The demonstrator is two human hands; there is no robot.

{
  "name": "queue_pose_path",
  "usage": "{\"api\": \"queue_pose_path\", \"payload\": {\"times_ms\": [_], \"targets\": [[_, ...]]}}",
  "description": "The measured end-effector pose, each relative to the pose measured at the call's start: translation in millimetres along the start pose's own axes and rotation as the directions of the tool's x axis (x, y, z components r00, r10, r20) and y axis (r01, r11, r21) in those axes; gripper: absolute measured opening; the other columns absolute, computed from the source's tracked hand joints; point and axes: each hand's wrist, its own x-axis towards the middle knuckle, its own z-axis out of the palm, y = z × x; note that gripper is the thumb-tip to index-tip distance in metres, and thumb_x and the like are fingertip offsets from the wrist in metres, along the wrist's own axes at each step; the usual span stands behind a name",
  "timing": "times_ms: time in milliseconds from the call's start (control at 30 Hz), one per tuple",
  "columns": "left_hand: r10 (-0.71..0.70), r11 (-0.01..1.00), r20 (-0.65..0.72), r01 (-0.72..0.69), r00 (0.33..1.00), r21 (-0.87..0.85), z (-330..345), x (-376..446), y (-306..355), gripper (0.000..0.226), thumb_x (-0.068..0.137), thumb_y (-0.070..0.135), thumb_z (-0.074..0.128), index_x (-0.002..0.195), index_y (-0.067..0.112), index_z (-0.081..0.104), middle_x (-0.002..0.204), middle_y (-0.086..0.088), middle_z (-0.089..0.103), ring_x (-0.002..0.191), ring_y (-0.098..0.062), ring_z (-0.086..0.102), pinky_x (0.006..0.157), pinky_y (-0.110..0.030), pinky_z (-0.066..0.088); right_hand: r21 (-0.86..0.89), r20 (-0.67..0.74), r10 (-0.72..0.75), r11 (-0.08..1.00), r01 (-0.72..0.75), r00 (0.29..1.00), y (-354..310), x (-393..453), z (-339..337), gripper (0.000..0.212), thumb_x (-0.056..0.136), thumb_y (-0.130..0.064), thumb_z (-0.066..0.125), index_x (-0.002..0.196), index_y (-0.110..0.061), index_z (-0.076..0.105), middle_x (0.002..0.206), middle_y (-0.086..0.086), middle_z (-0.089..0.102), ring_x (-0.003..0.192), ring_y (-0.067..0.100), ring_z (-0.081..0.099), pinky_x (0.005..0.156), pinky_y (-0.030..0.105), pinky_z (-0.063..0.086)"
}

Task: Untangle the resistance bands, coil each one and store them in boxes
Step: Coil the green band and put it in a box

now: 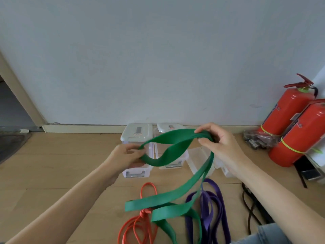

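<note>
A wide green resistance band (175,192) is stretched between my hands above the floor. My left hand (128,155) pinches one fold of it, and my right hand (219,141) grips the gathered strands at the other end. The rest of the green band hangs down and trails over a thin orange band (139,226) with a knot in it and a purple band (211,206), both lying on the wooden floor. A black band (249,210) lies to the right. Clear plastic boxes (136,173) (173,165) with white lids stand behind the green band.
An open clear box (198,155) lies partly hidden behind my right forearm. Two red fire extinguishers (288,113) stand by the wall at the right, with a clear bag (258,140) beside them. A doorway opens at the far left. My knee (270,235) shows at the bottom right.
</note>
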Motion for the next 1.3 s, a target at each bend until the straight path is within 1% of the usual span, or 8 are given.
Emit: {"api": "queue_pose_path", "payload": {"times_ms": [133, 300, 567, 700, 900, 1033, 1200, 1300], "targets": [[0.038, 0.939, 0.186, 0.029, 0.982, -0.344, -4.4, -4.8, 16.2, 0.027, 0.086, 0.015, 0.057, 0.109, 0.007, 0.067, 0.108, -0.009, 0.071, 0.102, -0.019, 0.066, 0.082, -0.033, 0.056, -0.242, 0.12, 0.082, 0.969, -0.051, 0.989, 13.8, -2.1, 12.8, 0.02, 0.086, -0.005, 0.061, 0.086, -0.025, 0.059, 0.093, 0.004, 0.068, 0.073, 0.015, 0.061, 0.066, 0.015, 0.046], [-0.005, 0.918, 0.439, 0.177, 0.899, -0.354, 0.8, -12.0, 18.3, 0.037, 0.083, 0.028, 0.063, 0.114, 0.008, 0.063, 0.098, -0.008, 0.07, 0.093, -0.02, 0.066, 0.092, -0.044, 0.051, 0.011, 0.02, 0.214, 0.977, -0.214, 0.977, 14.8, 5.1, 5.2, 0.005, 0.087, -0.017, 0.063, 0.09, -0.021, 0.063, 0.09, 0.003, 0.069, 0.077, 0.015, 0.06, 0.067, 0.028, 0.041], [0.028, 0.983, 0.129, -0.051, 0.991, 0.176, 9.4, -15.4, 15.4, 0.06, 0.083, 0.069, 0.042, 0.132, 0.034, 0.042, 0.136, 0.016, 0.048, 0.125, -0.003, 0.043, 0.111, -0.034, 0.028, -0.087, 0.194, -0.098, 0.989, 0.117, 0.976, -18.6, -1.6, 10.0, 0.029, 0.085, -0.004, 0.061, 0.087, -0.033, 0.061, 0.087, -0.021, 0.065, 0.078, -0.004, 0.059, 0.072, 0.007, 0.044], [0.24, 0.928, 0.367, -0.324, 0.899, 0.187, 43.3, -21.4, 28.3, 0.063, 0.067, 0.056, 0.07, 0.123, 0.048, 0.042, 0.117, 0.034, 0.054, 0.115, 0.015, 0.045, 0.092, -0.007, 0.038, -0.039, 0.264, -0.167, 0.982, 0.184, 0.95, -31.7, -7.6, 23.5, 0.03, 0.082, -0.003, 0.064, 0.09, -0.031, 0.065, 0.092, -0.013, 0.068, 0.088, 0.002, 0.063, 0.082, 0.017, 0.049], [0.351, 0.85, 0.211, -0.405, 0.912, 0.336, 50.5, -17.4, 24.2, 0.021, 0.076, 0.021, 0.065, 0.093, 0.015, 0.055, 0.086, -0.02, 0.063, 0.083, -0.036, 0.063, 0.082, -0.054, 0.049, -0.038, 0.162, -0.191, 0.979, 0.2, 0.968, -32.1, -6.5, 13.3, 0.034, 0.078, 0.001, 0.067, 0.087, -0.033, 0.069, 0.088, -0.02, 0.069, 0.084, -0.001, 0.064, 0.075, 0.01, 0.048], [0.325, 0.861, 0.232, -0.388, 0.917, 0.328, 27.1, -16.1, 34.9, 0.003, 0.09, 0.021, 0.057, 0.092, 0.02, 0.058, 0.073, 0.004, 0.063, 0.071, -0.014, 0.068, 0.075, -0.035, 0.055, -0.026, 0.085, -0.109, 0.993, 0.111, 0.99, -28.0, 0.6, -5.6, 0.028, 0.075, -0.003, 0.072, 0.083, -0.03, 0.069, 0.087, -0.012, 0.072, 0.083, 0.006, 0.066, 0.078, 0.023, 0.052], [0.366, 0.87, 0.285, -0.434, 0.886, 0.234, 24.4, -25.9, 57.3, 0.004, 0.09, 0.021, 0.056, 0.089, 0.018, 0.054, 0.053, 0.007, 0.051, 0.045, -0.011, 0.05, 0.049, -0.027, 0.046, -0.201, 0.517, 0.151, 0.978, -0.053, 0.843, -17.6, -5.5, 8.8, 0.042, 0.068, -0.021, 0.081, 0.099, -0.016, 0.053, 0.097, 0.004, 0.067, 0.093, 0.021, 0.064, 0.088, 0.046, 0.05], [0.341, 0.895, 0.291, -0.404, 0.894, 0.19, 34.5, -25.7, 58.5, 0.006, 0.092, 0.018, 0.053, 0.088, 0.014, 0.051, 0.057, 0.002, 0.045, 0.043, -0.012, 0.04, 0.046, -0.028, 0.037, -0.133, 0.369, 0.073, 0.991, -0.025, 0.927, -14.3, -9.6, 31.4, 0.056, 0.06, -0.035, 0.084, 0.098, -0.016, 0.047, 0.102, 0.003, 0.067, 0.1, 0.018, 0.063, 0.093, 0.044, 0.047]]}}
